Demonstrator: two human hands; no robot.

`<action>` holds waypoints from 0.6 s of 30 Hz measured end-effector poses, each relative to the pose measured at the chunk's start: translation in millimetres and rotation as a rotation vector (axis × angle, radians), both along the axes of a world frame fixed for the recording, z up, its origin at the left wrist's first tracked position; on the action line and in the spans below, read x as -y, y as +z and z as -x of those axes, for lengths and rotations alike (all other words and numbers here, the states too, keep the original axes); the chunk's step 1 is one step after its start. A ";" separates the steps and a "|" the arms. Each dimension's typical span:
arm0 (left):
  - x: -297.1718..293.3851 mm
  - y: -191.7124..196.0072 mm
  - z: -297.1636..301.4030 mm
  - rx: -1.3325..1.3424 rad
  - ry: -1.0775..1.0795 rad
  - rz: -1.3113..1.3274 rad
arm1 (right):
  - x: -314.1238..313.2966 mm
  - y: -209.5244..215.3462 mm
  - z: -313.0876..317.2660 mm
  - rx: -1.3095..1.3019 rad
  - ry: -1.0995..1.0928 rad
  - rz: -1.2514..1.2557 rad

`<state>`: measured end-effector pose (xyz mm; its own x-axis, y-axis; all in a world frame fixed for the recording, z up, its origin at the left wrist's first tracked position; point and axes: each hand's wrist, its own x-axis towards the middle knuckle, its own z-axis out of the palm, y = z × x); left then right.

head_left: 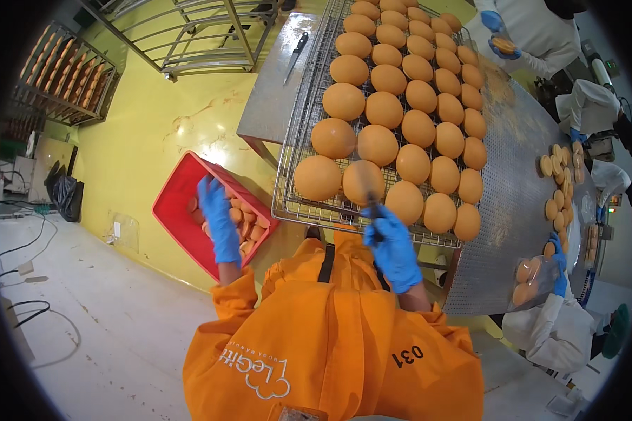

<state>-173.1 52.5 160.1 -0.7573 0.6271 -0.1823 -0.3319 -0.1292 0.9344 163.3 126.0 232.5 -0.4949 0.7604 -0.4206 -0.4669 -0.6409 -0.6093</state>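
Observation:
My left hand (218, 217), in a blue glove, reaches down over a red crate (172, 203) on the floor that holds several small round bun pieces; its fingers are spread and hold nothing. My right hand (393, 245), also blue-gloved, is closed on a dark knife handle (373, 208), the blade pointing at a round golden bun (363, 181) in the front row of a wire rack (295, 203). The rack lies on a metal table and is covered with several rows of buns. My orange sleeves and apron fill the lower middle.
A second knife (295, 55) lies on the steel table left of the rack. Other people in white with blue gloves handle buns along the perforated metal table (512, 210) at right. A metal trolley frame (203, 35) and a rack of baked goods (67, 74) stand at upper left.

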 end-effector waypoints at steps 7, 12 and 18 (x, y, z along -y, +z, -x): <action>-96.5 34.2 -105.9 -1.377 -0.748 0.432 | 17.1 17.5 -47.7 0.067 -0.422 -0.190; -84.0 14.6 -98.7 -0.522 -0.913 0.093 | 28.5 32.3 -43.9 0.383 -0.471 -0.277; -43.0 61.3 -92.7 0.887 -0.862 -0.234 | 0.0 31.9 -6.8 0.536 -0.159 -0.528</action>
